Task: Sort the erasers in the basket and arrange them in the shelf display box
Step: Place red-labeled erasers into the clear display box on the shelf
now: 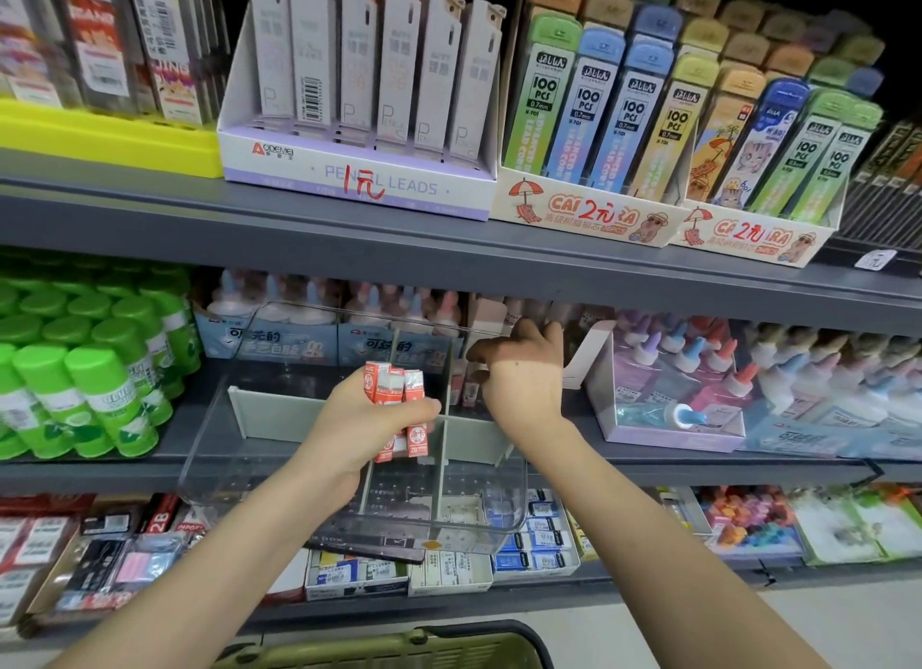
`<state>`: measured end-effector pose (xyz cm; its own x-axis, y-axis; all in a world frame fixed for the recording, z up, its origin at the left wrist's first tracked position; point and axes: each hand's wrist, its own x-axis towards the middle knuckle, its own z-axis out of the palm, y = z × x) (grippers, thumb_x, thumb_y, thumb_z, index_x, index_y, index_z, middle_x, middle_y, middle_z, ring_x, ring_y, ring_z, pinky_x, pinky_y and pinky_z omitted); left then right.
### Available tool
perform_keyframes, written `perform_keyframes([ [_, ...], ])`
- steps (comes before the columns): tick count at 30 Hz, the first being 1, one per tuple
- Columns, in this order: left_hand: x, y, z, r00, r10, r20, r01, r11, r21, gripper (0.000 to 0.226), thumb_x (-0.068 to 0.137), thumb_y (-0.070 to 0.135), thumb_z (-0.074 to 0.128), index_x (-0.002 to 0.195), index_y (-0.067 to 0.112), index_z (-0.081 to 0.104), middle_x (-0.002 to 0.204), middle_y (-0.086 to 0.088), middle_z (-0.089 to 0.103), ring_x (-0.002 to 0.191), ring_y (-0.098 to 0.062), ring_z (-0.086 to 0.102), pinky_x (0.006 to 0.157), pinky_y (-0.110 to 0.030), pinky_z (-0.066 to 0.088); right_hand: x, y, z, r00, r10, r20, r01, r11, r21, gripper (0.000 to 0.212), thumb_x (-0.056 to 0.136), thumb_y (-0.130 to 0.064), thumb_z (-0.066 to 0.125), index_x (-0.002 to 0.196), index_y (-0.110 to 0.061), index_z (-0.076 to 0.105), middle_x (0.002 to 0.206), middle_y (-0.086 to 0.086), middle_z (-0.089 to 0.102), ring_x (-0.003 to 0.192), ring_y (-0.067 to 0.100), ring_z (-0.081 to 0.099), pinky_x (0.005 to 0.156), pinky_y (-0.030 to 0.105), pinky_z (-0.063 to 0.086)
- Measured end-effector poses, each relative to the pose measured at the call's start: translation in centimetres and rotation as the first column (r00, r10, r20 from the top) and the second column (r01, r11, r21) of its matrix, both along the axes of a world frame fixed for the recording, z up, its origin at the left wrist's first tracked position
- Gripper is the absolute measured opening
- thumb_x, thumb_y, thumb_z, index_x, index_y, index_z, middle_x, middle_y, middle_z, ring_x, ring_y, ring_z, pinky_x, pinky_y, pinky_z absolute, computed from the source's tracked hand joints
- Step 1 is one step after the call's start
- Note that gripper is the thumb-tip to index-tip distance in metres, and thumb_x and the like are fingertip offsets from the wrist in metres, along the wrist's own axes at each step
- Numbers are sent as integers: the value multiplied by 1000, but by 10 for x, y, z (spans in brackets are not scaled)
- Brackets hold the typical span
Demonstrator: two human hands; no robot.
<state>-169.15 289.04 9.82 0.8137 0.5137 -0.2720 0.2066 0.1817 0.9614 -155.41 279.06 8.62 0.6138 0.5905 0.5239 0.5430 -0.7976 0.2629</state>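
Note:
My left hand (366,421) grips a bundle of red-and-white erasers (399,399), held upright over the clear display box (259,469). The box sticks out from the middle shelf and has grey dividers (439,449) that split it into compartments. My right hand (521,374) reaches over the box's right rear part, fingers curled toward the back of the shelf; what they touch is hidden. The olive-green basket (399,648) shows only its rim at the bottom edge, and its contents are out of sight.
Green glue sticks (85,369) stand left of the box, glue bottles (698,374) to the right and behind. Pencil lead boxes (359,169) fill the shelf above. Boxed erasers and stationery (449,563) lie on the lower shelf under the box.

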Motion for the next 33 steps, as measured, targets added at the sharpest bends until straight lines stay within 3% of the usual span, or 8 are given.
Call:
perform_keyframes([
  [10, -6, 4, 3, 997, -1, 71, 12, 987, -160, 30, 71, 8, 79, 94, 15, 61, 87, -7, 72, 84, -24, 71, 87, -46, 54, 8, -10, -4, 996, 75, 52, -81, 987, 140, 34, 24, -11, 83, 50, -26, 68, 47, -5, 54, 61, 24, 55, 67, 31, 20],
  [15, -6, 0, 6, 995, -22, 94, 40, 980, -197, 28, 72, 10, 76, 95, 14, 61, 101, -13, 71, 88, -27, 70, 88, -47, 53, -8, -33, 11, 974, 154, -167, -80, 920, 384, 15, 61, -25, 83, 74, -29, 75, 78, -5, 74, 90, 24, 61, 76, 34, 27],
  [17, -5, -3, 6, 993, -29, 113, 54, 973, -222, 34, 68, 14, 76, 98, 13, 60, 102, -13, 71, 89, -27, 70, 86, -46, 54, -22, -44, 22, 860, 278, -428, -29, 864, 503, 10, 76, -32, 75, 85, -28, 75, 87, -11, 73, 95, 10, 59, 84, 32, 34],
  [19, -4, -6, 7, 990, -26, 140, 63, 960, -271, 44, 62, 18, 75, 103, 11, 60, 102, -12, 71, 88, -26, 71, 84, -45, 55, -40, -52, 30, 638, 467, -612, 33, 778, 628, 8, 79, -32, 73, 86, -28, 72, 82, -16, 70, 82, -4, 61, 81, 23, 45],
  [22, 0, -12, 6, 986, -1, 164, 55, 945, -323, 56, 60, 19, 75, 112, 8, 59, 103, -11, 71, 88, -23, 70, 80, -41, 56, -63, -53, 32, 417, 567, -710, 99, 748, 656, 20, 74, -37, 76, 90, -26, 71, 81, -10, 71, 78, 1, 65, 77, 25, 54],
  [26, 3, -20, 7, 983, 24, 184, 37, 945, -324, 57, 59, 20, 76, 112, 5, 60, 95, -9, 70, 78, -18, 68, 66, -29, 56, -74, -46, 24, 414, 553, -724, 126, 752, 647, 18, 72, -32, 79, 87, -25, 70, 76, -2, 70, 70, 10, 63, 74, 35, 56],
  [30, 2, -21, 7, 981, 5, 193, 30, 984, -177, 32, 68, 13, 77, 96, 11, 63, 82, -3, 70, 77, -16, 68, 67, -28, 54, -73, -48, 23, 344, 594, -727, 195, 713, 674, 15, 75, -22, 77, 87, -19, 68, 76, 4, 68, 67, 8, 57, 74, 35, 53],
  [33, 0, -21, 8, 983, -28, 184, 39, 998, -52, 21, 75, 7, 75, 92, 11, 63, 77, -1, 71, 72, -11, 68, 56, -19, 52, -72, -53, 24, 412, 561, -718, 72, 766, 639, 35, 75, -27, 76, 105, -32, 59, 75, -6, 64, 68, 2, 54, 75, 30, 50],
])
